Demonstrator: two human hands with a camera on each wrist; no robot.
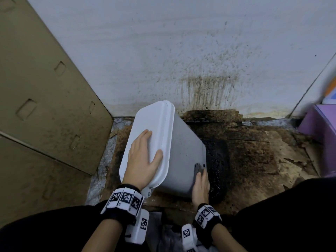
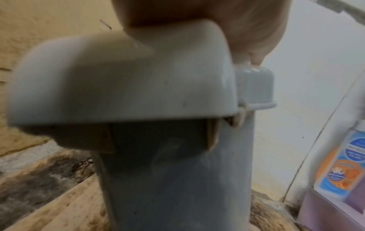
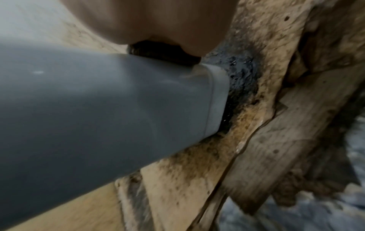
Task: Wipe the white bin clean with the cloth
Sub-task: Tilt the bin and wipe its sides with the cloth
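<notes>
The white bin (image 1: pixel 183 142) stands tilted to the left on the floor, its lid (image 1: pixel 154 120) closed. My left hand (image 1: pixel 143 157) lies flat on the lid with fingers spread and the thumb at the lid's right edge. My right hand (image 1: pixel 201 182) presses a dark grey cloth (image 1: pixel 199 168) against the bin's right side near its base. In the left wrist view the lid (image 2: pixel 118 78) and the bin's body (image 2: pixel 177 171) fill the frame under the left hand (image 2: pixel 247 31). The right wrist view shows the cloth (image 3: pixel 164 53) wedged between the right hand (image 3: pixel 158 20) and the bin (image 3: pixel 98 101).
Stained, torn cardboard (image 1: pixel 263 151) covers the floor, with a wet black patch (image 1: pixel 216 160) right beside the bin's base. A brown panel (image 1: pixel 45 88) closes the left side. The white wall (image 1: pixel 207 88) behind is splashed with dirt. A purple box (image 1: pixel 320 122) stands at the right.
</notes>
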